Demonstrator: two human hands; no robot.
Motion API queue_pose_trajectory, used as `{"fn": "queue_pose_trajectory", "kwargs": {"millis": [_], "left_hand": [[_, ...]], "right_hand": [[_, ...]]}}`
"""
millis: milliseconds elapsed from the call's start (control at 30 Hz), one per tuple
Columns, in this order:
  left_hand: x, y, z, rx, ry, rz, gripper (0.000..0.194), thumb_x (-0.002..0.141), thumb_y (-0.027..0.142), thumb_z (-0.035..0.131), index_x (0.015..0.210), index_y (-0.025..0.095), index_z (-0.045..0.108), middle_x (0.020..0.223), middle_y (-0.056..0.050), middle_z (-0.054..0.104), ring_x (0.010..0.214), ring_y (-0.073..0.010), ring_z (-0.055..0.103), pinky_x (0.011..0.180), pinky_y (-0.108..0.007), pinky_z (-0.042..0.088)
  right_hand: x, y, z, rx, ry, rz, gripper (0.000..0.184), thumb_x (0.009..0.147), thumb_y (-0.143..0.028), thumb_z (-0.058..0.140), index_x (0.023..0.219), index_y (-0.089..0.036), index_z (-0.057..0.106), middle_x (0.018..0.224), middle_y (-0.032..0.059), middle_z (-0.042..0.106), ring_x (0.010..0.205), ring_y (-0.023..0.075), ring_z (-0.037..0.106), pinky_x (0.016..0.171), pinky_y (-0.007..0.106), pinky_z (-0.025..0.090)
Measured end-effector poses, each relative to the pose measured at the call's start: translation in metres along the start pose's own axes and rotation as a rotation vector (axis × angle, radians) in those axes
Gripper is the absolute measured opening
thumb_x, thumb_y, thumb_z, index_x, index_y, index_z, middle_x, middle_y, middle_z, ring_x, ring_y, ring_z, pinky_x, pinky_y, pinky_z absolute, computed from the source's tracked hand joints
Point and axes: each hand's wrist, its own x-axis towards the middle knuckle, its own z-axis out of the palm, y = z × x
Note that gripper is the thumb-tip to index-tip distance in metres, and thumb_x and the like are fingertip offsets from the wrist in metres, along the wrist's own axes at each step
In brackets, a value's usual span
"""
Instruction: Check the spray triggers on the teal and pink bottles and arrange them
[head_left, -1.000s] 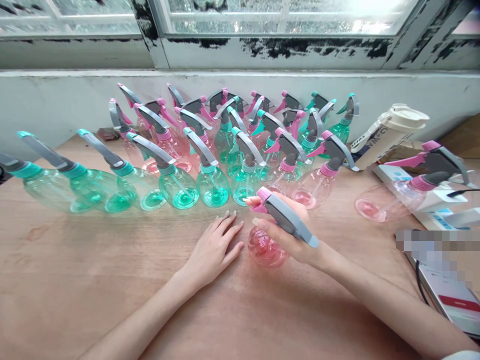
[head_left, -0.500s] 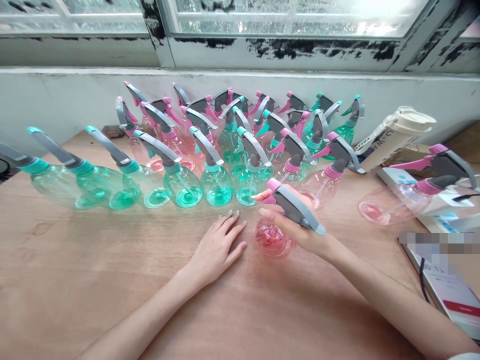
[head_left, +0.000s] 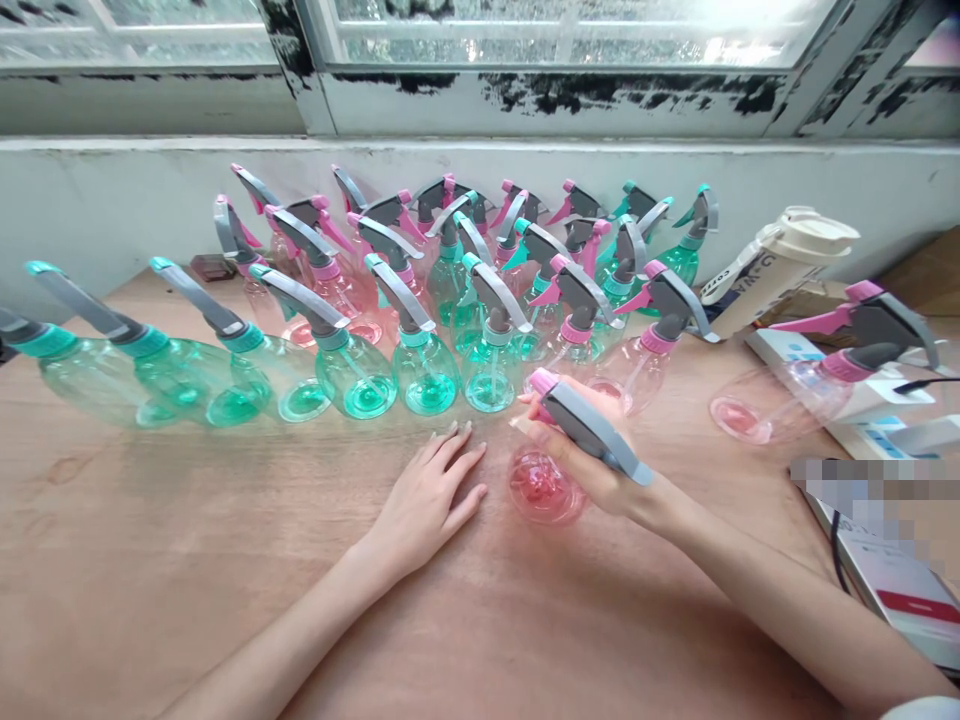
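My right hand (head_left: 592,460) is wrapped round the neck of a clear pink spray bottle (head_left: 546,488) with a pink and grey trigger head. Its fingers curl in front, under the pink nozzle, and mostly hide the trigger. The round base appears to rest on the wooden table. To the left, my left hand (head_left: 431,495) lies flat on the table, fingers spread and holding nothing. Just beyond its fingertips stand green spray bottles, the nearest being one with a teal collar (head_left: 426,385). Another pink spray bottle (head_left: 637,365) is partly behind my right hand.
Several green and pink spray bottles stand in rows along the wall under the window. A pink one (head_left: 787,400) stands apart at the right. Near it are a cream tumbler (head_left: 780,260), white boxes (head_left: 870,400) with a cable, and a flat device (head_left: 885,560).
The fingers of my right hand have drawn in at the trigger, and less of the pink trigger shows. My left hand stays flat. The whole view has shifted slightly.
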Motion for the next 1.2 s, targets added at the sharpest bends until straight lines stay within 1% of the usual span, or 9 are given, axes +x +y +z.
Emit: {"fn": "queue_pose_trajectory", "kwargs": {"millis": [67, 167, 400, 567, 667, 800, 933, 1033, 1200], "left_hand": [[-0.0003, -0.0004, 0.0003, -0.001, 0.011, 0.005, 0.041, 0.097, 0.036, 0.05, 0.133, 0.018, 0.054, 0.147, -0.014, 0.046, 0.136, -0.0304, 0.043, 0.112, -0.052, 0.036], [-0.0007, -0.0006, 0.0005, -0.008, 0.01, 0.009, 0.04, 0.097, 0.037, 0.049, 0.132, 0.018, 0.054, 0.147, -0.014, 0.047, 0.136, -0.0307, 0.043, 0.112, -0.052, 0.036], [-0.0004, -0.0003, 0.0004, 0.019, -0.01, 0.006, 0.041, 0.097, 0.036, 0.048, 0.133, 0.017, 0.053, 0.148, -0.015, 0.045, 0.137, -0.0302, 0.042, 0.112, -0.052, 0.036], [-0.0001, 0.0003, -0.0009, 0.014, -0.022, -0.003, 0.043, 0.097, 0.036, 0.049, 0.135, 0.016, 0.052, 0.148, -0.015, 0.044, 0.136, -0.031, 0.042, 0.112, -0.052, 0.036], [-0.0001, 0.0001, -0.0005, 0.013, -0.024, -0.002, 0.043, 0.098, 0.037, 0.048, 0.135, 0.016, 0.052, 0.149, -0.015, 0.044, 0.137, -0.0306, 0.041, 0.113, -0.052, 0.036], [-0.0001, -0.0005, 0.001, 0.018, -0.017, 0.003, 0.042, 0.098, 0.037, 0.047, 0.135, 0.016, 0.051, 0.149, -0.015, 0.043, 0.136, -0.0303, 0.041, 0.113, -0.052, 0.035], [0.001, 0.0004, -0.0004, 0.007, -0.027, -0.002, 0.042, 0.098, 0.036, 0.048, 0.134, 0.016, 0.052, 0.146, -0.015, 0.046, 0.135, -0.0315, 0.042, 0.111, -0.053, 0.037], [0.0019, 0.0013, -0.0022, -0.015, -0.045, -0.003, 0.04, 0.097, 0.034, 0.05, 0.133, 0.016, 0.054, 0.143, -0.014, 0.049, 0.135, -0.032, 0.041, 0.111, -0.053, 0.037], [0.0009, 0.0001, -0.0008, -0.01, -0.014, -0.005, 0.041, 0.097, 0.034, 0.05, 0.134, 0.017, 0.053, 0.143, -0.014, 0.049, 0.134, -0.0318, 0.043, 0.111, -0.052, 0.038]], "right_hand": [[-0.0005, 0.0026, 0.0014, 0.043, -0.013, 0.006, 0.007, 0.089, -0.029, 0.059, 0.093, -0.023, 0.06, 0.083, 0.0014, 0.063, 0.072, 0.0162, 0.063, 0.07, 0.031, 0.054], [-0.003, 0.0073, 0.0034, 0.079, -0.013, 0.023, 0.019, 0.089, -0.031, 0.061, 0.106, -0.024, 0.06, 0.093, 0.0043, 0.065, 0.081, 0.0191, 0.066, 0.079, 0.035, 0.057], [-0.0045, 0.0096, 0.003, 0.042, -0.003, 0.009, 0.032, 0.087, -0.026, 0.063, 0.119, -0.023, 0.059, 0.105, 0.0079, 0.068, 0.1, 0.0244, 0.067, 0.083, 0.039, 0.059], [-0.0038, 0.0097, 0.0028, 0.014, -0.001, -0.042, 0.034, 0.086, -0.024, 0.065, 0.119, -0.021, 0.06, 0.117, 0.0093, 0.068, 0.113, 0.0275, 0.064, 0.09, 0.041, 0.057], [-0.005, 0.0098, 0.0029, 0.06, -0.008, -0.027, 0.035, 0.087, -0.024, 0.064, 0.121, -0.022, 0.058, 0.116, 0.0091, 0.069, 0.112, 0.0272, 0.064, 0.086, 0.041, 0.059], [-0.0044, 0.0084, 0.0023, 0.067, -0.028, 0.018, 0.03, 0.087, -0.024, 0.064, 0.116, -0.021, 0.06, 0.109, 0.0092, 0.07, 0.109, 0.0265, 0.065, 0.074, 0.035, 0.061], [0.0, 0.0065, 0.0028, 0.023, -0.001, -0.015, 0.022, 0.083, -0.024, 0.067, 0.104, -0.022, 0.062, 0.097, 0.0043, 0.07, 0.088, 0.0201, 0.069, 0.068, 0.03, 0.058], [0.0021, 0.0046, 0.0037, 0.026, 0.015, -0.025, 0.014, 0.082, -0.027, 0.068, 0.091, -0.021, 0.061, 0.082, 0.0014, 0.067, 0.07, 0.0159, 0.066, 0.065, 0.029, 0.055], [0.0013, 0.0037, 0.0035, 0.001, 0.008, -0.013, 0.015, 0.085, -0.027, 0.065, 0.076, -0.021, 0.055, 0.065, -0.0032, 0.055, 0.061, 0.013, 0.059, 0.065, 0.028, 0.052]]}}
